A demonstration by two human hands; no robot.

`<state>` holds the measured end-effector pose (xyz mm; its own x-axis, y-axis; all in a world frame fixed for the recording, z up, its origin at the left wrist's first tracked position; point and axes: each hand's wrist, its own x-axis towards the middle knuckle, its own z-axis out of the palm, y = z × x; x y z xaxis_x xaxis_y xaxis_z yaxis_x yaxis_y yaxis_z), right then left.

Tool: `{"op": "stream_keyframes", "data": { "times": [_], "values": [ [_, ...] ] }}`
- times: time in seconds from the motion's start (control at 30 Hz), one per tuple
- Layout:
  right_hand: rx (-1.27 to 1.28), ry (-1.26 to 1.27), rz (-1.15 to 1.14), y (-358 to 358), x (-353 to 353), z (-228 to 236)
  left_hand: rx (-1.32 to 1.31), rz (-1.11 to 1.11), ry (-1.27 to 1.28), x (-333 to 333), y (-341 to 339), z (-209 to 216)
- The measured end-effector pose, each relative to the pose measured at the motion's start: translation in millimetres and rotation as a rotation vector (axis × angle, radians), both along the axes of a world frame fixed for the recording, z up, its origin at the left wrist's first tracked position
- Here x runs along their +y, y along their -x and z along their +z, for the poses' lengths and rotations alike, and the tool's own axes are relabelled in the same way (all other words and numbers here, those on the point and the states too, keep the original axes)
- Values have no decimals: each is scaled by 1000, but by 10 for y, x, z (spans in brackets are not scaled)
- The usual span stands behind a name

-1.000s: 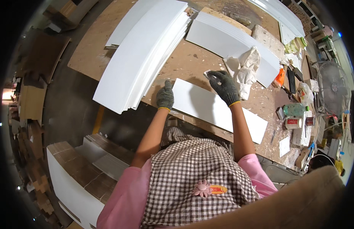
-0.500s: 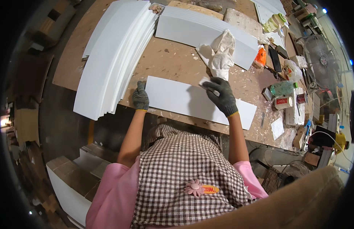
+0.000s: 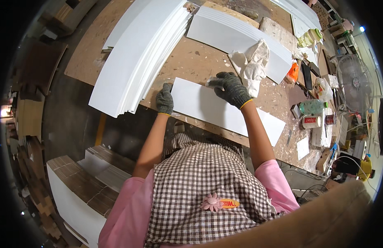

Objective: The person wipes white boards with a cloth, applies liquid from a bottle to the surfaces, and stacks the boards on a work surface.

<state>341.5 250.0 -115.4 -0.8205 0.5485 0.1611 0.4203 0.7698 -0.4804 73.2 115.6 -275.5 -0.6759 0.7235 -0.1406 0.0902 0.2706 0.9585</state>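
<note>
A long white panel [image 3: 224, 107] lies near the front edge of the workbench. At its left end my left hand [image 3: 165, 99], in a dark grey knit glove, is closed on the panel's edge. My right hand [image 3: 232, 90], gloved alike, is over the panel's far edge, its fingers closed on a small whitish piece [image 3: 210, 82], perhaps a folded cloth or pad; its kind is mostly hidden. A crumpled off-white cloth [image 3: 254, 62] rests on the bench just beyond the right hand.
A tall stack of white panels [image 3: 137, 53] stands left on the workbench [image 3: 175, 62], with another stack [image 3: 241, 35] at the back. To the right are a green bottle [image 3: 311, 106], a red-and-white can [image 3: 311, 122], an orange packet [image 3: 293, 72] and a fan [image 3: 353, 82].
My right hand has moved left along the panel with the small whitish piece. The left hand keeps its place at the panel's end. The whole view has shifted slightly.
</note>
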Motion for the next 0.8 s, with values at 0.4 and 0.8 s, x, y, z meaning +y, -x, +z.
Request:
{"op": "stream_keyframes", "data": {
  "times": [0.4,0.8],
  "values": [
    [-63,-145,-80,-126,13,37,74,-16,81,66,-203,271],
    [-153,-364,-1165,-2550,-552,-650,427,-356,341,102,337,20]
  ]
}}
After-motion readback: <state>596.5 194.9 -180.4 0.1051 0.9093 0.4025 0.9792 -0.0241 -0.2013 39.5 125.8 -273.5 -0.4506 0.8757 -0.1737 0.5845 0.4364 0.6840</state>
